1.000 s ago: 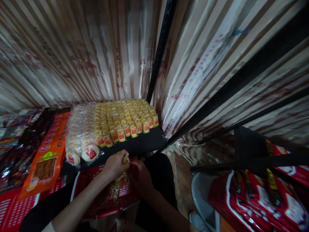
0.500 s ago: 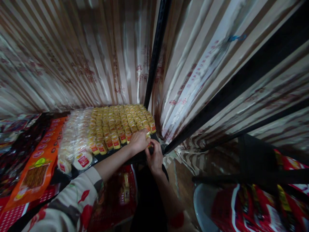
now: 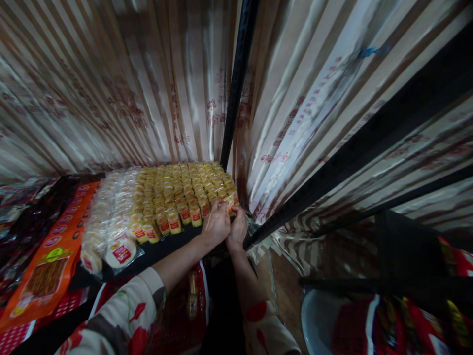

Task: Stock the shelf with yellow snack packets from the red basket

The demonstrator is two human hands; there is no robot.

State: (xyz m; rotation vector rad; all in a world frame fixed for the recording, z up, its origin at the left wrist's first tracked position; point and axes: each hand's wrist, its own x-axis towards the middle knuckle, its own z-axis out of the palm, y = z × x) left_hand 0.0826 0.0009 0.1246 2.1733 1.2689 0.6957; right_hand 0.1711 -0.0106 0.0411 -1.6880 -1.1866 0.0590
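Note:
Rows of small yellow wrapped snack packs [image 3: 173, 220] with red labels stand on a dark shelf [image 3: 162, 247]. At the right front end of these rows, my left hand [image 3: 217, 226] and my right hand [image 3: 237, 230] meet close together. Both have fingers closed on a yellow snack pack [image 3: 231, 206], mostly covered by the fingertips. Left of the yellow rows are clear-wrapped round white snacks [image 3: 121, 252] with red labels. Further left lies a long orange snack bag [image 3: 48, 268].
A black metal post [image 3: 236, 88] rises behind the rows, with a striped curtain [image 3: 166, 98] around it. A diagonal black bar [image 3: 314, 182] crosses the right side. At lower right stands a pale tub [image 3: 314, 320] near red packages [image 3: 414, 320]. Red packaging [image 3: 177, 325] sits beneath the shelf.
My right hand has moved up and in against my left hand at the right end of the yellow rows. The view has shifted slightly.

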